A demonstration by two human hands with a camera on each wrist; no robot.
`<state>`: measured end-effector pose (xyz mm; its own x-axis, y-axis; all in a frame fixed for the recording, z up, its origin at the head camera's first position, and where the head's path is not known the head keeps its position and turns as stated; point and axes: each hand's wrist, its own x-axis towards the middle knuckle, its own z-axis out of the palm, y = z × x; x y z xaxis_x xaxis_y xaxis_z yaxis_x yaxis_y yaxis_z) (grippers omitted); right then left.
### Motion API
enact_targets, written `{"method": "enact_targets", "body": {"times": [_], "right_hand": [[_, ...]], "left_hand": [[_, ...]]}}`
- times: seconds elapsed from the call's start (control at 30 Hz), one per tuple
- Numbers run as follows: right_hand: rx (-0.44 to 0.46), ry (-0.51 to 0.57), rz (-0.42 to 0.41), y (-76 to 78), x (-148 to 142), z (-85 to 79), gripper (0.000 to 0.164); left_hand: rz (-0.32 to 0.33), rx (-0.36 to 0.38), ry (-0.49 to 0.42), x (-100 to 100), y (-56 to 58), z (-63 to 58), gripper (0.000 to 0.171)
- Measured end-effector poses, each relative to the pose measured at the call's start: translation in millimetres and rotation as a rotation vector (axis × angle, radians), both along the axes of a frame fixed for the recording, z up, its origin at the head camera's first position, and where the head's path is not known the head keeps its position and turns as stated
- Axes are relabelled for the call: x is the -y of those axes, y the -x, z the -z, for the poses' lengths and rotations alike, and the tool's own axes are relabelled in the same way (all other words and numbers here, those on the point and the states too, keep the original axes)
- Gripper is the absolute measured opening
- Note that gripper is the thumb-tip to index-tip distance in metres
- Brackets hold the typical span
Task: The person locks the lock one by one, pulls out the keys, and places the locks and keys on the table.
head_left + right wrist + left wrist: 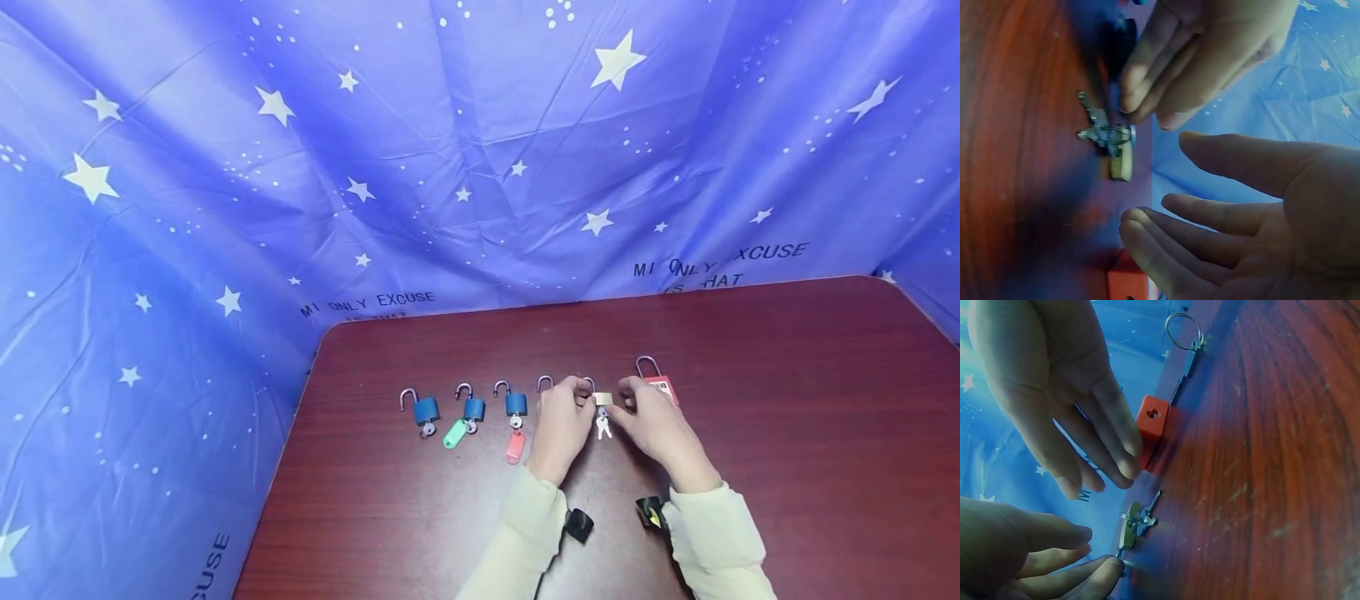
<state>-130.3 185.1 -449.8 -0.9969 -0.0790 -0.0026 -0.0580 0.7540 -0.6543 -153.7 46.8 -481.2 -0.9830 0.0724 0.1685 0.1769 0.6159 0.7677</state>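
A small brass padlock [603, 399] lies on the table between both hands, with a pair of keys [603, 427] hanging from its near end. Beside its left edge is my left hand [562, 425]; in the left wrist view its fingertips lie close to the shackle, thumb apart, and whether they touch I cannot tell. My right hand [1235, 231] has spread, relaxed fingers with nothing between them, just right of the brass padlock. Partly behind that hand sits a red padlock [663, 387]. Another shackle [544, 383] shows past the left hand, which hides its body.
To the left, three blue padlocks with raised shackles form a row: one [426, 410] at the far end, one [474, 409] with a green tag [454, 433], one [516, 404] with a red tag [515, 447]. A starry blue curtain [480, 150] hangs behind the wooden table [360, 517].
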Motion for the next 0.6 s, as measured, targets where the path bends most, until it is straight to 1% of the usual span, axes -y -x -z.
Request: {"method": "enact_targets", "body": {"times": [0.17, 0.33, 0.5, 0.6], "right_hand": [[0.015, 0.006, -0.031, -1.3, 0.5, 5.2, 0.043], [-0.009, 0.048, -0.039, -1.2, 3.4, 3.6, 0.04], [-0.018, 0.07, -0.029, -0.3, 6.1, 2.1, 0.036], [-0.014, 0.08, -0.018, 0.4, 7.0, 2.0, 0.035]], "left_hand": [[0.014, 0.03, -0.011, -3.9, -2.3, 1.2, 0.012], [0.007, 0.042, -0.038, -7.0, -3.3, 1.0, 0.012], [-0.018, 0.07, -0.104, -7.8, -2.8, 0.7, 0.01], [-0.016, 0.082, -0.143, -7.9, -1.8, 0.4, 0.009]]}}
